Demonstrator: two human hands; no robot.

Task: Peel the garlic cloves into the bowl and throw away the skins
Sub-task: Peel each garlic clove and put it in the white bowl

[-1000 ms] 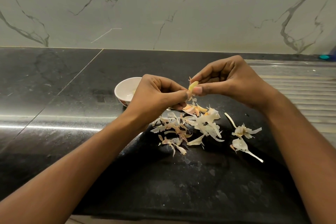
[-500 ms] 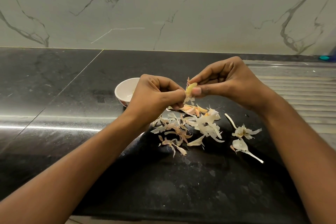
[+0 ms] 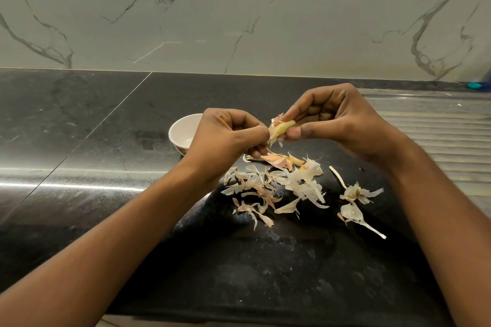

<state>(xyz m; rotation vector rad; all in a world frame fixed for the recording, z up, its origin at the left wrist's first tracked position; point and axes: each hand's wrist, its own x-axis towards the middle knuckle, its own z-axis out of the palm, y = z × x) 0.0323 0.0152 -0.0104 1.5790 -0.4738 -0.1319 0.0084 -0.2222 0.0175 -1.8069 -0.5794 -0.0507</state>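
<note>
The bowl (image 3: pixel 180 127) sits just behind your left hand (image 3: pixel 225 138), likely kept close for a short drop. Fingers curled, that hand pinches loose skin on the garlic clove (image 3: pixel 284 127). Your right hand (image 3: pixel 337 119) pinches the clove's other end between thumb and forefinger, above the heap of skins (image 3: pixel 300 183).

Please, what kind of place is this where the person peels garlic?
Most likely a home kitchen: a dark stone countertop, a marble-look backsplash behind it, and a ribbed metal drainboard at the right.
</note>
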